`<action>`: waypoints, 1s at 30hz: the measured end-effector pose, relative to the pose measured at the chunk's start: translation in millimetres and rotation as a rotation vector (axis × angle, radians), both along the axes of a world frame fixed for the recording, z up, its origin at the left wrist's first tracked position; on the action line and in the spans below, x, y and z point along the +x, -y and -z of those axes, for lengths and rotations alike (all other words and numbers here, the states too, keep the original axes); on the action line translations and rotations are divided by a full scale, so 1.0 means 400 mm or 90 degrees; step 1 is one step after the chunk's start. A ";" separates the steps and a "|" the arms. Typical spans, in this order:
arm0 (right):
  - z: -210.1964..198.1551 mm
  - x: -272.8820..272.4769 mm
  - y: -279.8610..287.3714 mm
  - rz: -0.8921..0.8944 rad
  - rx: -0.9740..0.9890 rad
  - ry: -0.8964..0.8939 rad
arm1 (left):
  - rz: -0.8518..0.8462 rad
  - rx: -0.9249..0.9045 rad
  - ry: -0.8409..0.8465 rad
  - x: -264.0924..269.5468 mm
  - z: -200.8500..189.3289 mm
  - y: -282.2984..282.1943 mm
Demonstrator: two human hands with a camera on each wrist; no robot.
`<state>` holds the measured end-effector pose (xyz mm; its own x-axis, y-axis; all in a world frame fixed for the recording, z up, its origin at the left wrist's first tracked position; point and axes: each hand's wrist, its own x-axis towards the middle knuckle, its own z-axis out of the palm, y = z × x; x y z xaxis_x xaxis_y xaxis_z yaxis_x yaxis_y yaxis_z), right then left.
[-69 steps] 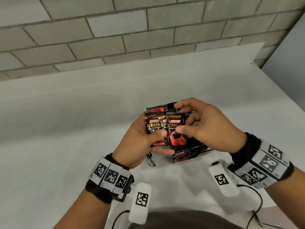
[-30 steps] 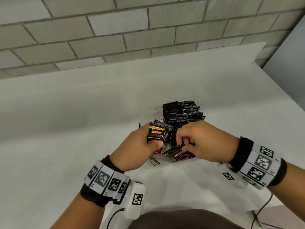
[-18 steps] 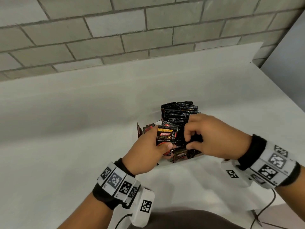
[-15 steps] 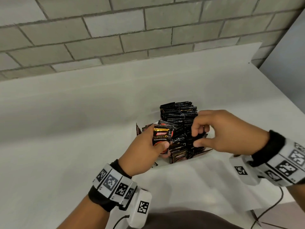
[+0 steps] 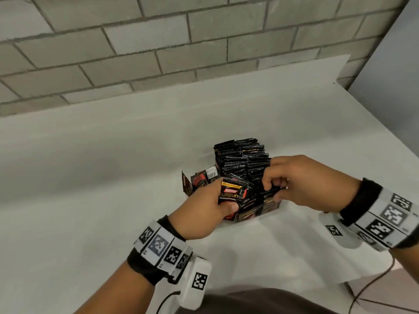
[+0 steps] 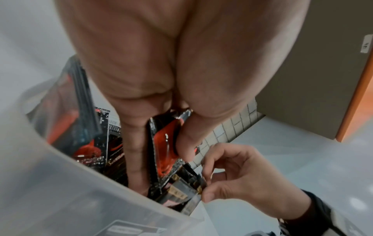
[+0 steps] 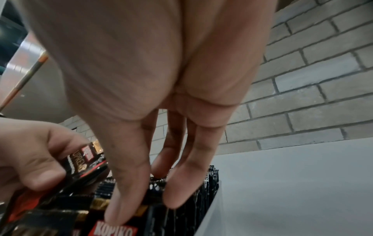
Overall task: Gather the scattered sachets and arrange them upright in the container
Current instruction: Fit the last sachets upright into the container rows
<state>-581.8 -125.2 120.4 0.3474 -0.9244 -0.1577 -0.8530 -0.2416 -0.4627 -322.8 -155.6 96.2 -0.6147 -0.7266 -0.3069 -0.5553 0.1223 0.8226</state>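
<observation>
A translucent container stands on the white table and is packed with black and red coffee sachets standing on edge. My left hand hovers over the box's near left part, thumb and fingers gripping a small stack of sachets; the same stack shows in the left wrist view. My right hand reaches in from the right and pinches the top edge of a sachet at the near end of the row. In the right wrist view its fingertips sit on the sachet tops.
A grey brick wall runs behind the table. The table's right edge meets a grey panel. A black cable hangs off the near right corner. Loose sachets lean at the box's left side.
My right hand took a sachet from the left hand's stack, lowered it into the near end of the box, then rose slightly rightward, still pinching a sachet top. The left hand keeps its stack.
</observation>
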 end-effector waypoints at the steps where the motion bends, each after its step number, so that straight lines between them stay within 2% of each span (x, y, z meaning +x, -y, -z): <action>1: 0.000 -0.002 0.000 -0.003 -0.001 -0.002 | 0.008 -0.005 0.008 -0.004 0.002 -0.001; 9: 0.000 -0.002 -0.018 -0.015 0.020 -0.017 | 0.005 -0.020 0.000 0.010 -0.025 0.000; 12: -0.016 -0.003 -0.022 -0.012 0.010 -0.002 | -0.017 0.042 -0.061 0.033 -0.038 0.006; 17: -0.025 0.007 -0.022 -0.019 0.031 0.020 | 0.082 0.155 -0.104 0.028 -0.036 -0.010; 23: -0.057 0.016 -0.017 -0.011 0.019 0.075 | 0.016 0.172 -0.157 0.009 -0.032 -0.010; 25: -0.070 0.024 -0.018 0.008 0.011 0.107 | -0.020 0.202 -0.187 0.017 -0.039 -0.009; 30: -0.106 0.097 -0.013 0.061 0.027 0.332 | -0.089 0.268 -0.282 0.027 -0.084 -0.012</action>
